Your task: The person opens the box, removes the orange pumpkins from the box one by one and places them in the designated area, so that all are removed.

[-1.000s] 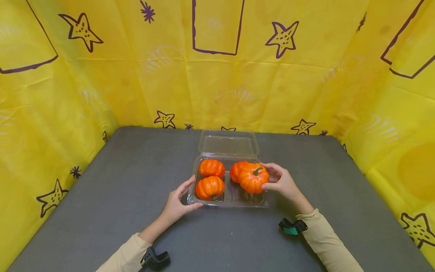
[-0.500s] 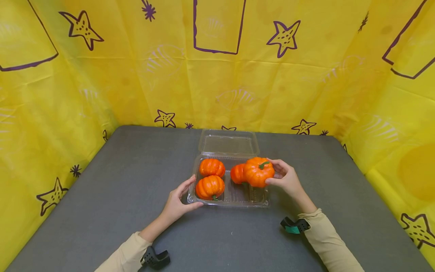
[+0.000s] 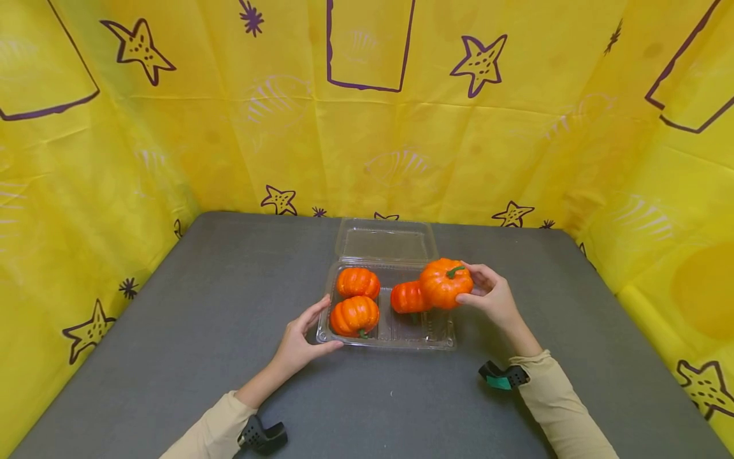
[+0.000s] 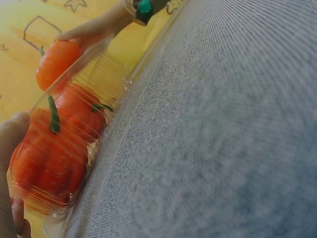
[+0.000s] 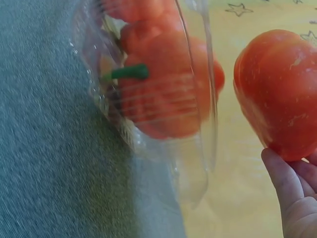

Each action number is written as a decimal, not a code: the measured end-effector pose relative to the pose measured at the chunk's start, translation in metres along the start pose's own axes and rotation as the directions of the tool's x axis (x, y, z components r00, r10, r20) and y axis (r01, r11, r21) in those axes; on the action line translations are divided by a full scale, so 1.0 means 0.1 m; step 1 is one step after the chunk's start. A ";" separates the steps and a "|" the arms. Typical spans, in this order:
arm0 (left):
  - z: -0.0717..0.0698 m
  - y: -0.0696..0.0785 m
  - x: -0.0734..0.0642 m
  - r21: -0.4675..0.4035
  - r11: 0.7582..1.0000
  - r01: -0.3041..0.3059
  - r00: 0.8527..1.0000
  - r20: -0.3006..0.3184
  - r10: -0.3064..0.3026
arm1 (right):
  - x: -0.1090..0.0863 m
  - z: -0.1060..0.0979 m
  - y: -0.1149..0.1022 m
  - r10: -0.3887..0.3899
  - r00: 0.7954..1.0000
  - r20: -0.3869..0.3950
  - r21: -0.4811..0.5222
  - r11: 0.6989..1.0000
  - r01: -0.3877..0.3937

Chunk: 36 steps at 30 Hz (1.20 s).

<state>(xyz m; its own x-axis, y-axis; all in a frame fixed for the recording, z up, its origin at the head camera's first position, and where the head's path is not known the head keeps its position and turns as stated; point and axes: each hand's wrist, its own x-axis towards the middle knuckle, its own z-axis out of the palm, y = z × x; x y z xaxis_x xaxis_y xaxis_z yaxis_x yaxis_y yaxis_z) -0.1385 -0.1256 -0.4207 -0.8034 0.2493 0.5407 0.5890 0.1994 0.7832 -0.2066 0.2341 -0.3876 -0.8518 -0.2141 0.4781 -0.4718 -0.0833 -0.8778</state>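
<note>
An orange toy pumpkin (image 3: 445,287) with a green stem is gripped at its right side by my right hand (image 3: 497,306). It is raised over the right part of a clear plastic clamshell container (image 3: 395,330), and the right wrist view shows a gap between this pumpkin (image 5: 280,91) and the container wall. My left hand (image 3: 298,343) holds the container's front left corner, thumb at the front rim and fingers along the left side. Inside sit a back left pumpkin (image 3: 358,283), a front left pumpkin (image 3: 354,317) and a right pumpkin (image 3: 408,298), partly hidden behind the raised one.
The container's lid (image 3: 386,241) lies folded back behind it. Everything stands on a dark grey table (image 3: 252,268). A yellow cloth (image 3: 395,140) with drawn starfish surrounds the table at the back and both sides.
My right hand has lifted its pumpkin up and to the right, uncovering more of the pumpkin behind it. The left hand has stayed at the container's corner.
</note>
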 end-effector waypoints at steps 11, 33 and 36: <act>0.00 0.00 0.00 0.011 1.000 -0.019 1.000 -0.005 0.019 | 0.01 -0.13 0.00 0.047 0.995 -0.086 -0.063 0.997 -0.052; -0.01 0.02 0.01 0.058 0.997 -0.048 0.999 -0.014 0.049 | -0.04 -0.46 0.25 0.131 0.959 -0.252 -0.353 0.910 -0.217; -0.01 0.01 0.00 0.061 0.997 -0.040 0.999 -0.014 0.041 | -0.05 -0.49 0.31 0.133 0.958 -0.253 -0.373 0.900 -0.223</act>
<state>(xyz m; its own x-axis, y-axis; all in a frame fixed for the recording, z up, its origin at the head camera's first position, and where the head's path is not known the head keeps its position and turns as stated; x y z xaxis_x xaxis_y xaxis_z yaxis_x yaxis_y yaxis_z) -0.1382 -0.1258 -0.4195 -0.7799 0.2439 0.5764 0.6247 0.2471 0.7407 -0.2280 0.2806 -0.4161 -0.9366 0.0295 0.3490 -0.3195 0.3362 -0.8859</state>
